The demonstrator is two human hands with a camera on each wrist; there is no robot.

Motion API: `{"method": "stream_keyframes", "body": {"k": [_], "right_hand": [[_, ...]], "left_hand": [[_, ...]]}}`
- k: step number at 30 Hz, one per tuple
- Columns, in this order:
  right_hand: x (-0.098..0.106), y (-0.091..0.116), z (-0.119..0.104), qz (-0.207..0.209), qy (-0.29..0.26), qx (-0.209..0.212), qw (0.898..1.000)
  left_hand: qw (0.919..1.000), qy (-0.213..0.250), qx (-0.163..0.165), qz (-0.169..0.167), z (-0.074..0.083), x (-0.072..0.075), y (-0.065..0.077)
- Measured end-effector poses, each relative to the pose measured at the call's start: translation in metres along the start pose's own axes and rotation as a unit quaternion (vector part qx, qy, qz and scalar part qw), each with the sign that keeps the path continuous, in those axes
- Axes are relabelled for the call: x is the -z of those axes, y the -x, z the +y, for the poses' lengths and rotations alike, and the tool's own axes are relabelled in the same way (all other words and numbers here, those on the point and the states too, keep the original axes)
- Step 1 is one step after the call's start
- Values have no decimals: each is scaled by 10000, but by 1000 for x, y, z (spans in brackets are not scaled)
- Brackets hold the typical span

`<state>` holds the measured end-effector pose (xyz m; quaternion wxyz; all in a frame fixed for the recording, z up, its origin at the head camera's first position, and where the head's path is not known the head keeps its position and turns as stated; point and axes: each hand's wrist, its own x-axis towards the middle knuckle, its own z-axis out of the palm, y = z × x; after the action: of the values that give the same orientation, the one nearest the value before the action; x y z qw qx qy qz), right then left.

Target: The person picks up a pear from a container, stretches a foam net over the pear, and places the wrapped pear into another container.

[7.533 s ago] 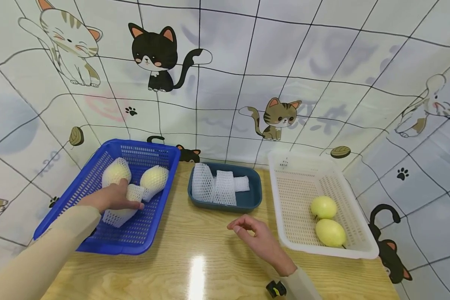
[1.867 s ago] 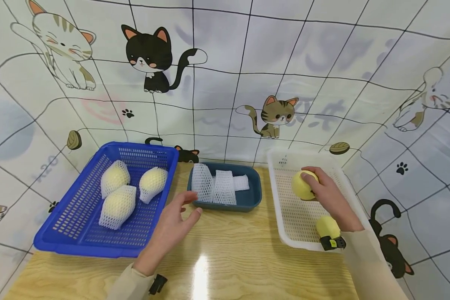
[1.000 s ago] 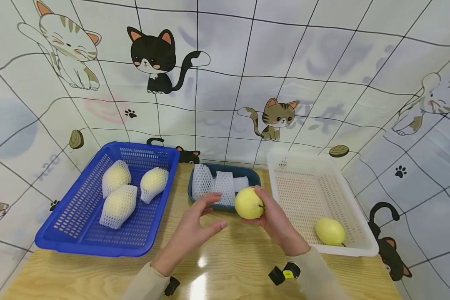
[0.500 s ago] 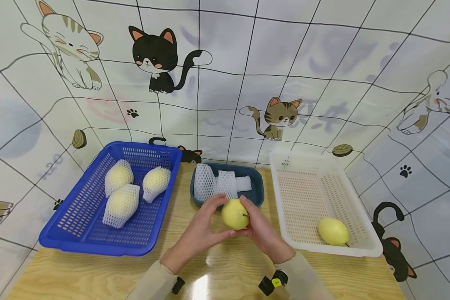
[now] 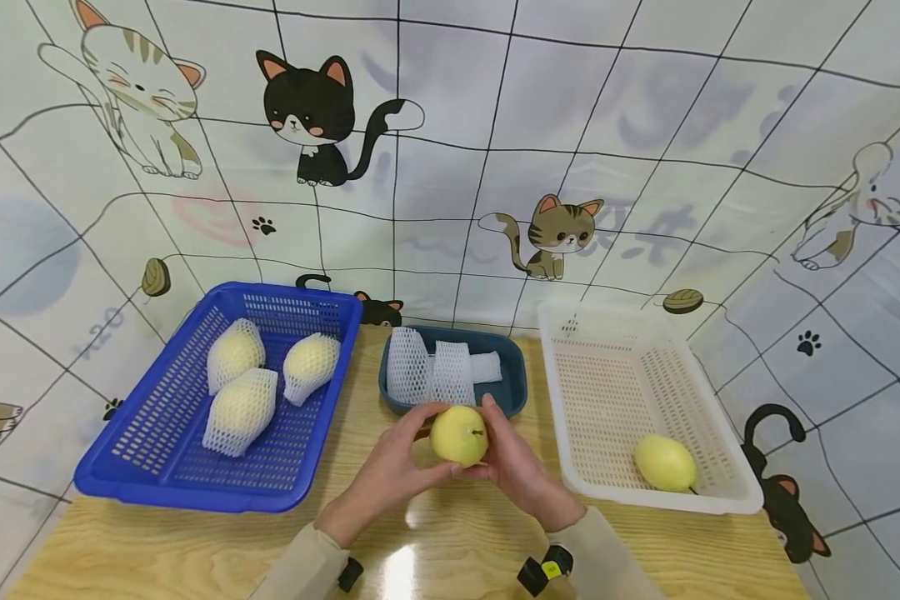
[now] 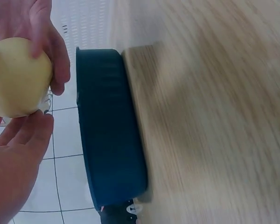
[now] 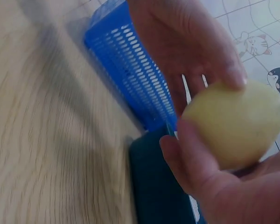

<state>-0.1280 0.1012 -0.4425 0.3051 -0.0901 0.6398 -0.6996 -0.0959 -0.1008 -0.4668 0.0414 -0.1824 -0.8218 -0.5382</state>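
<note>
A yellow pear [image 5: 459, 436] is held between both hands above the table, just in front of the dark teal bin [image 5: 506, 395]. From the left side my left hand [image 5: 390, 473] grips it with thumb and fingertips. My right hand [image 5: 523, 473] cups its right side, where the stem points. Both wrist views show the bare skin of this pear [image 7: 238, 126] with fingers around it. White foam net sleeves [image 5: 453, 371] lie in the teal bin. Another bare pear [image 5: 665, 462] rests in the white basket [image 5: 596, 417] on the right.
On the left stands a blue basket [image 5: 195, 497] with three pears in foam nets, one of them a front net-wrapped pear [image 5: 242, 410]. The wooden table [image 5: 450, 542] runs up to a cat-print wall covering [image 5: 435, 183] behind the containers.
My right hand has lifted a pear from the white basket and carried it left to the middle. My left hand let go of a net-wrapped pear in the blue basket and now grips this one too.
</note>
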Motion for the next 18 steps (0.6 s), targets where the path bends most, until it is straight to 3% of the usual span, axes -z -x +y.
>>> {"method": "stream_keyframes", "body": {"k": [5, 10, 13, 18], "right_hand": [[8, 2, 6, 4, 784, 214, 9967], [10, 1, 12, 294, 1475, 355, 9880], [10, 1, 16, 417, 1646, 357, 9848], [10, 0, 22, 528, 1659, 280, 9843]], "left_hand": [[9995, 211, 217, -46, -5, 2, 3], [9975, 390, 573, -150, -13, 4, 6], [9948, 449, 889, -197, -19, 4, 7], [9922, 379, 1123, -379, -28, 0, 8]]}}
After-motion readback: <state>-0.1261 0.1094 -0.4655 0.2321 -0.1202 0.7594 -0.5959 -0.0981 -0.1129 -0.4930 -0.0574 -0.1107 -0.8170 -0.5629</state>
